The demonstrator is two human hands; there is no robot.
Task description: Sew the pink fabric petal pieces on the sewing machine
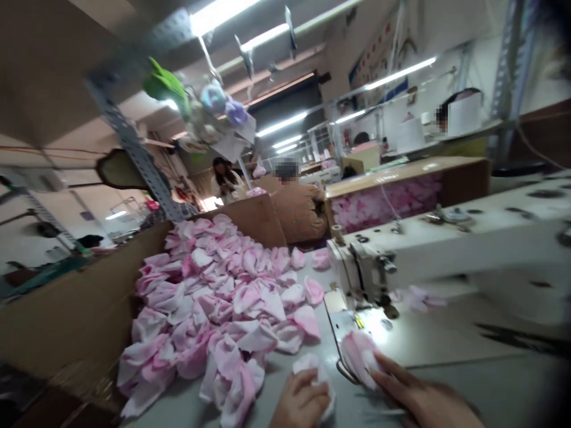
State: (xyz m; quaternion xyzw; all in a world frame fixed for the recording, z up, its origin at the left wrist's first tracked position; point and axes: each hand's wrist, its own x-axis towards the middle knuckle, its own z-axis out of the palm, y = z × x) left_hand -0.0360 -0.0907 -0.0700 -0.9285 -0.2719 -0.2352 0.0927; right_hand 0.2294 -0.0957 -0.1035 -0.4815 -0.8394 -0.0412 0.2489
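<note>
My left hand [300,401] rests at the bottom of the view, fingers curled on a small white fabric piece [310,364] lying on the grey table. My right hand [417,397] lies flat to its right, fingertips pressing a pink fabric piece [359,352] in front of the white sewing machine [428,255]. The needle area [384,306] sits just above that pink piece under a bright lamp spot. A big heap of pink and white fabric pieces [223,303] lies to the left of both hands.
Brown cardboard walls [66,309] fence the heap at the left and back. A long box of pink pieces [392,196] stands behind the machine. Other people sit at stations farther back, one in an orange top [298,208]. Metal shelving [129,142] and toys hang overhead.
</note>
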